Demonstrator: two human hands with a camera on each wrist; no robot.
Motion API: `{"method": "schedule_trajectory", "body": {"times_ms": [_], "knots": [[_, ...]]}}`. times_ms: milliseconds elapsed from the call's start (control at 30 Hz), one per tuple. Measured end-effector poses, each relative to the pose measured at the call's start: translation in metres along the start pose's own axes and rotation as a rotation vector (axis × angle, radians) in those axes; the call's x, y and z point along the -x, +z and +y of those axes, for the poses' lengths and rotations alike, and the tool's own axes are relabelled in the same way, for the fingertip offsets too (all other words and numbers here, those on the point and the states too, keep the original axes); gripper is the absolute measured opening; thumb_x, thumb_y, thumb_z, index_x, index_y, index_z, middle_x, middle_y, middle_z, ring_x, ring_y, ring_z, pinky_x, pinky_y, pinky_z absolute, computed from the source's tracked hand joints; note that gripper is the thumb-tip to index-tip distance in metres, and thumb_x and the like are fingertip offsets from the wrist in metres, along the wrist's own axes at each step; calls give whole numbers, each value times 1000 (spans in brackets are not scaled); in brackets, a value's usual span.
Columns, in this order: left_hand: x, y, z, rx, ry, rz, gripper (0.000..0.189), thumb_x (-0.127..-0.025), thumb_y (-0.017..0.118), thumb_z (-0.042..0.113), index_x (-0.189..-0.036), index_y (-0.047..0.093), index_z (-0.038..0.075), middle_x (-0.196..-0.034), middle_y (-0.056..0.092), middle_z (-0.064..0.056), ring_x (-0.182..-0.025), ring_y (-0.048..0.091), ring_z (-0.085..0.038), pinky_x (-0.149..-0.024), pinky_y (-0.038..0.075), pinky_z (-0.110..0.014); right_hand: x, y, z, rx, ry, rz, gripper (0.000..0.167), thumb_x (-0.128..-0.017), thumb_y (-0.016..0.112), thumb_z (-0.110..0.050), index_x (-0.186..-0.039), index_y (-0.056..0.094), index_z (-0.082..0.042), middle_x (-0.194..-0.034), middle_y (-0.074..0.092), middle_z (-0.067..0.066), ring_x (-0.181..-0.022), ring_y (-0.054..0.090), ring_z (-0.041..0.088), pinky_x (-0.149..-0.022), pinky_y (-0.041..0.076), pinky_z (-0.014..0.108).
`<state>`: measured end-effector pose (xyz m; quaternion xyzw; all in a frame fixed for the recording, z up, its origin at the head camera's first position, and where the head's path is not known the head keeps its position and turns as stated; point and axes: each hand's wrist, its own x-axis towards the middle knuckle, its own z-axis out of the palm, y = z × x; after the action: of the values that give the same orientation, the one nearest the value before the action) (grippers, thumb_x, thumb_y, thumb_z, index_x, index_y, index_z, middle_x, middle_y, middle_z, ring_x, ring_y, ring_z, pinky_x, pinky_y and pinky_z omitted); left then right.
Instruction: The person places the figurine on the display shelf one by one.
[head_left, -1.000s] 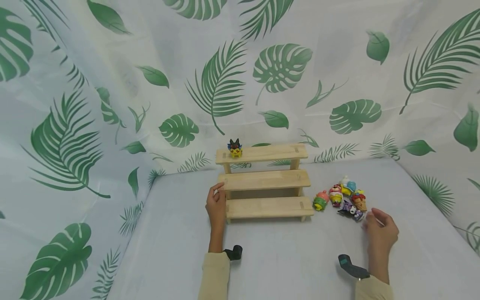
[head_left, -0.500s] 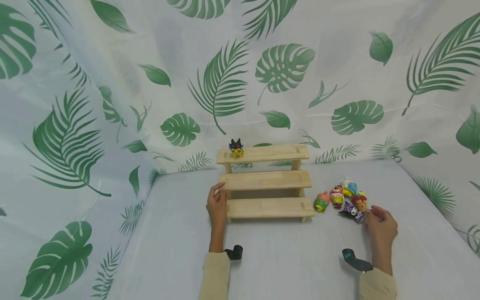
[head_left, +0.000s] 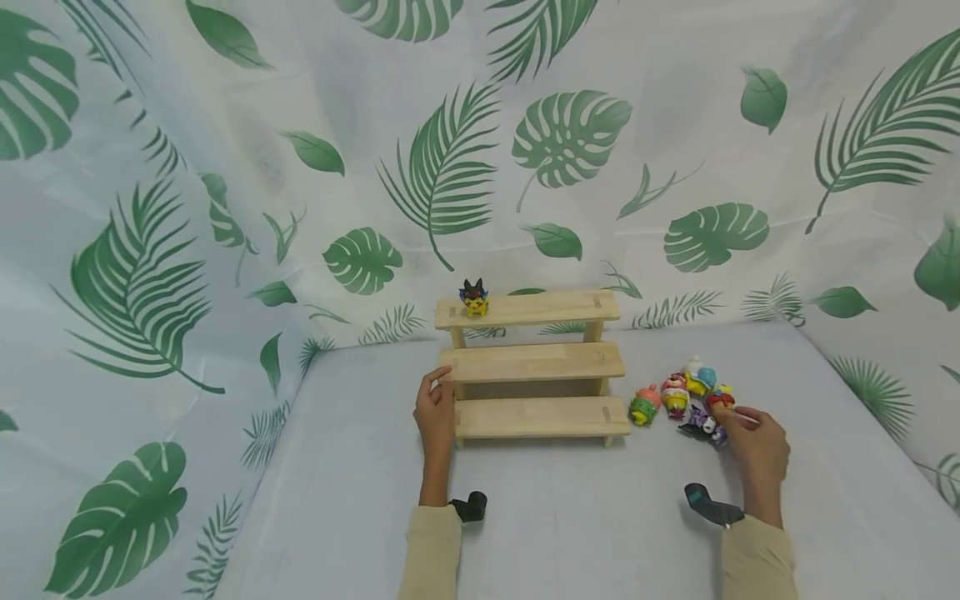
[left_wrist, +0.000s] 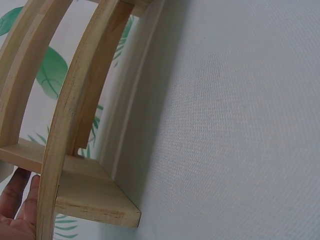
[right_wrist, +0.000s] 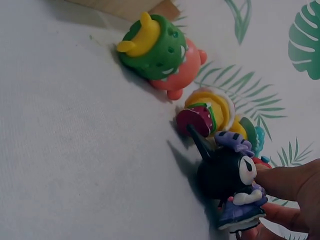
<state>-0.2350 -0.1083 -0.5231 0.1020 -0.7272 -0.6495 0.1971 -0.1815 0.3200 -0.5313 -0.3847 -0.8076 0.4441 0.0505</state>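
A three-step wooden stand [head_left: 540, 362] is in the middle of the head view. My left hand [head_left: 435, 412] holds the left end of its middle step; in the left wrist view, fingers [left_wrist: 14, 195] press against the wood, partly behind a board. To the right, my right hand [head_left: 757, 446] reaches into a group of small figurines. Its fingertips cover part of a red-topped ice cream cone figurine [head_left: 722, 397], beside a black and purple figurine [right_wrist: 225, 175]. That figurine hides the fingertips in the right wrist view, so their grip is unclear.
A yellow figurine with black ears [head_left: 474, 298] stands at the left of the top step. A green and pink figurine [head_left: 644, 405], a red and yellow one [head_left: 675, 395] and a white, blue and yellow one [head_left: 699, 377] are right of the stand. Leaf-printed cloth [head_left: 570, 50] rises behind.
My right hand has moved forward and left, from beside the figurines to over the ice cream cone figurine. My left hand has stayed at the stand.
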Motion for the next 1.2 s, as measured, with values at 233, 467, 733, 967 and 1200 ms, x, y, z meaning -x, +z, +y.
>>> {"method": "schedule_trajectory", "body": {"times_ms": [233,467,733,967,1200], "knots": [[2,0,1,14,-10,0,18,-100,56,27,-114,67,24,-71,59,-30,-41,31,-2,-40,26,-20,-9,0,-3,127,-42,-7,76,-93,52,-55,-140,44,3,-134,50,31,-114,49,45,-68,35,39],[1,0,3,-2,4,12,19,-99,56,22,-114,68,23,-68,58,-29,-41,30,-1,-40,26,-20,-13,-1,-2,183,-62,-24,76,-92,52,-57,-135,48,6,-129,51,33,-107,49,46,-65,34,38],[1,1,0,-2,-7,1,18,-100,55,25,-114,67,24,-71,61,-29,-39,31,-1,-40,28,-20,-10,-1,4,86,-8,-25,80,-91,51,-61,-134,49,7,-130,49,31,-112,46,43,-74,37,44],[2,0,-1,4,12,-7,19,-101,54,27,-114,67,23,-74,64,-28,-39,32,-1,-40,30,-21,-10,-12,5,-129,37,-46,76,-92,54,-54,-142,43,3,-124,52,22,-87,54,19,-61,43,22],[1,-1,1,-3,19,-6,20,-101,54,27,-116,67,22,-72,62,-27,-42,32,-1,-42,29,-21,-10,-16,-3,-354,33,-60,80,-87,63,-54,-149,39,-8,-81,52,-21,-66,53,-9,-57,46,9]]}}
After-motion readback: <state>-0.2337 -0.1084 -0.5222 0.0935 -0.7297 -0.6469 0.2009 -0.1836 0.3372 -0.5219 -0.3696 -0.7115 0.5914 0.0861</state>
